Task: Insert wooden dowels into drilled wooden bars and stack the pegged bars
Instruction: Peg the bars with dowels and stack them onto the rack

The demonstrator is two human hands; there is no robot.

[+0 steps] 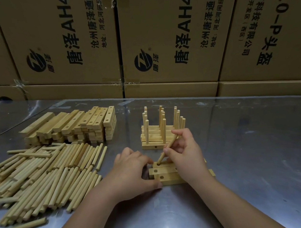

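Dowel (171,143) — our right hand (185,154) is pinching it, tilting its tip into the drilled bars (167,177), while our left hand (130,173) is gripping them steady for insertion.

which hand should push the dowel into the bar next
Right. The right hand pinches the dowel, whose tip meets the far bar at its left end. The left hand holds the bars by their left ends, so it likely serves best steadying them.
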